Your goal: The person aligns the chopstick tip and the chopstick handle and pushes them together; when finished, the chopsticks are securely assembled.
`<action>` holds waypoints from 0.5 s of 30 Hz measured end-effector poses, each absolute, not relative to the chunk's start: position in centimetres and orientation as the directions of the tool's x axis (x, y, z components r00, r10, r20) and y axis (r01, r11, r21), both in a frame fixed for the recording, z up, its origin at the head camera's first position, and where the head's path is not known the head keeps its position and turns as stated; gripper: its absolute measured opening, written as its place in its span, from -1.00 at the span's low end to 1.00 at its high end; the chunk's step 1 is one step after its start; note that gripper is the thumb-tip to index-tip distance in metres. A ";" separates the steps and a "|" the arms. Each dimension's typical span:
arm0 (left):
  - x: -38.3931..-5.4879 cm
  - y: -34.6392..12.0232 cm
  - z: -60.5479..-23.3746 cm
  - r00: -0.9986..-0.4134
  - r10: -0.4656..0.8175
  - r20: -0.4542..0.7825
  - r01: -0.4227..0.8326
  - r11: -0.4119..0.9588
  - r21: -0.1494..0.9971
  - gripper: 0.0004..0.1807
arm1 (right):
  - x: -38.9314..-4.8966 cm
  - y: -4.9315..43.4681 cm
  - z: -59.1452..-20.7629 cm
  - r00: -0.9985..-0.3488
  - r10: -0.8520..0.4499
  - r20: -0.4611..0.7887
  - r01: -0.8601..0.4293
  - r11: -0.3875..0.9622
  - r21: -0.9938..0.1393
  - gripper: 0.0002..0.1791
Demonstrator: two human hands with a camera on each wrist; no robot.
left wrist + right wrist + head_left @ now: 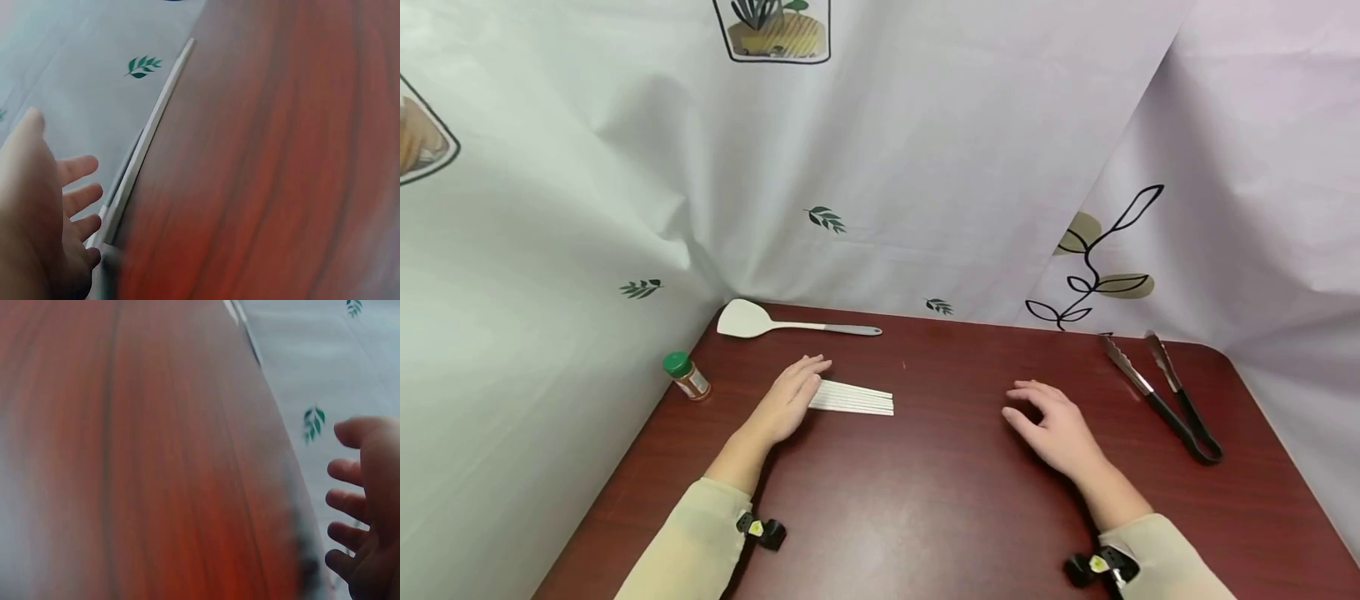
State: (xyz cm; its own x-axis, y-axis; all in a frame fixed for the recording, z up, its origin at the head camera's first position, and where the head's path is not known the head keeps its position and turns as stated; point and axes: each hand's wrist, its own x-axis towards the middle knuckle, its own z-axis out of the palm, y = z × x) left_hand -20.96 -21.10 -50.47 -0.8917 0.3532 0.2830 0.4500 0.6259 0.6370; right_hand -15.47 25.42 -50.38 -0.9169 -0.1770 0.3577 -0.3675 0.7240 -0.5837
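Several white chopsticks (853, 398) lie side by side on the dark red table, left of the middle. My left hand (790, 400) is over their left end, its fingers loosely spread and hiding that end. In the left wrist view the fingers (82, 199) are curved gently beside the chopsticks (147, 140); whether they touch cannot be told. On the right side of the table, my right hand (1052, 425) holds nothing, thumb apart from the fingers. The right wrist view shows its relaxed fingers (347, 503) with nothing between them.
A white spatula (745, 319) with a grey handle lies along the back edge. At the left edge stands a green-capped spice jar (687, 377). Black-handled metal tongs (1165, 400) lie spread at the right. Pale printed curtains (925, 167) border the table (925, 500).
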 end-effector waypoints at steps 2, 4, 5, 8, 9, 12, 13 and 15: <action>-20.8 -21.1 -51.0 -0.898 0.324 0.299 0.440 0.604 0.665 -0.55 | -15.8 24.1 -50.7 -0.921 -0.168 0.353 -0.361 0.711 -0.604 -0.69; -20.6 -21.2 -51.3 -0.900 0.301 0.314 0.435 0.599 0.673 -0.56 | -16.1 22.8 -51.0 -0.920 -0.164 0.357 -0.364 0.696 -0.618 -0.71; -20.6 -21.2 -51.4 -0.901 0.294 0.320 0.434 0.602 0.670 -0.57 | -16.2 22.1 -51.1 -0.917 -0.162 0.365 -0.370 0.690 -0.622 -0.71; -20.5 -21.3 -51.5 -0.902 0.275 0.331 0.430 0.626 0.651 -0.57 | -16.8 19.9 -51.4 -0.901 -0.166 0.401 -0.402 0.670 -0.624 -0.74; -20.6 -21.4 -51.5 -0.901 0.275 0.334 0.431 0.638 0.638 -0.57 | -17.0 19.1 -51.5 -0.893 -0.170 0.416 -0.415 0.667 -0.619 -0.74; -20.7 -21.5 -51.6 -0.894 0.282 0.349 0.443 0.678 0.586 -0.61 | -17.3 16.7 -51.7 -0.875 -0.191 0.445 -0.446 0.673 -0.590 -0.76; -20.7 -21.5 -51.6 -0.890 0.285 0.356 0.449 0.686 0.573 -0.62 | -17.4 15.9 -51.8 -0.873 -0.199 0.445 -0.451 0.678 -0.581 -0.77; -20.7 -21.5 -51.7 -0.887 0.288 0.362 0.452 0.700 0.553 -0.64 | -17.5 14.3 -51.8 -0.876 -0.211 0.433 -0.447 0.690 -0.569 -0.79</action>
